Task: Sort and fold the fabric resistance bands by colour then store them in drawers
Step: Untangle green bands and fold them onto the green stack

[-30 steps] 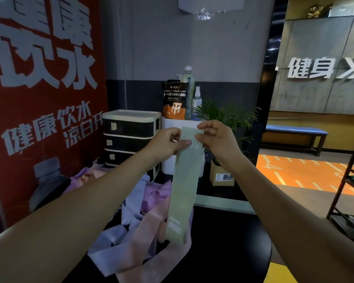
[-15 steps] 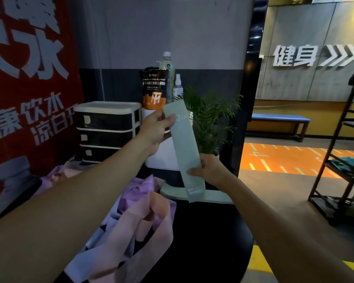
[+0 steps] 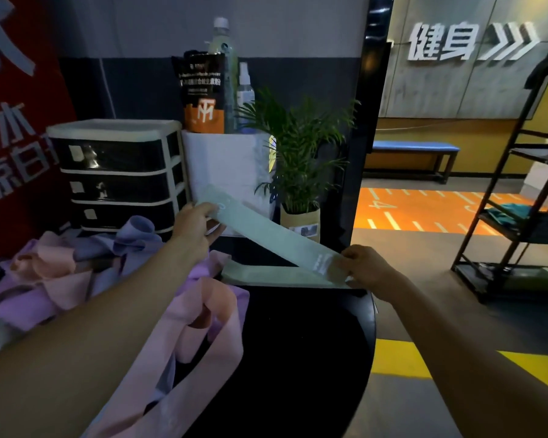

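The left hand is pinching one end of a pale green flat fabric band, thumb curled under; the right hand is gripping the other end at four o'clock, its fingertips hidden behind the cloth. The band is hanging taut over the round black table, whose right edge is dropping to open floor. Pink and lilac bands are lying tangled at nine o'clock, before the black three-drawer cabinet.

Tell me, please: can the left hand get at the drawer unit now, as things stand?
Probably not yet. The left hand pinches one end of the green band, whose other end the right hand holds. The drawer unit stands just beyond it, nothing between them.
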Available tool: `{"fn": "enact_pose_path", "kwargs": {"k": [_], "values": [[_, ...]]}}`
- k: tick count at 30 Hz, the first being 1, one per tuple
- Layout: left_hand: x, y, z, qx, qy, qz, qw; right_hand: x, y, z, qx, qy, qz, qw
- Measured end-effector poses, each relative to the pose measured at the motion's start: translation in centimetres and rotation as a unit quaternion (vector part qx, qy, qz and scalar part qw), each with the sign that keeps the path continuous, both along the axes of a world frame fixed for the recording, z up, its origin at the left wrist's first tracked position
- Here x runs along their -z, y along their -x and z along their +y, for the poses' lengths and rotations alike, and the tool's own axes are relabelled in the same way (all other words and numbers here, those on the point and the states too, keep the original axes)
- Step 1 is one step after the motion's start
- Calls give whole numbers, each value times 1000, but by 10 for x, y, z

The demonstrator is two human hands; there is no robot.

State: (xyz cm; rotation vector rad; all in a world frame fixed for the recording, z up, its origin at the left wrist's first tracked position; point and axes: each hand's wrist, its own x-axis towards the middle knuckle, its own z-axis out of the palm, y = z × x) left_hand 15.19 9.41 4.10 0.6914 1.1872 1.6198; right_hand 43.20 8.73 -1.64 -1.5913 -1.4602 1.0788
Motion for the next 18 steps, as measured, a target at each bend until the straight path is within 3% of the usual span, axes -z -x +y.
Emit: {"fn": "enact_pose_path", "kwargs": {"k": [4,6,9,11,13,15,18], "values": [[30,-4,10,-13,37,-24,999,8,-8,15,97,-91,-61,989],[46,-3,18,-25,54,10,998,12,-10,23,126,-118,-101,980],[73,6,29,-19,86,209,974,20,-12,32,153,-139,-139,968],[86,12,30,-12,103,383,918,26,-13,36,161,-145,-149,965],[92,13,27,-13,103,494,863,32,-12,38,159,-147,-156,964],[95,11,23,-17,104,536,838,39,-11,39,148,-142,-164,965],[100,8,18,-30,94,541,835,47,-10,41,137,-140,-182,963]]}}
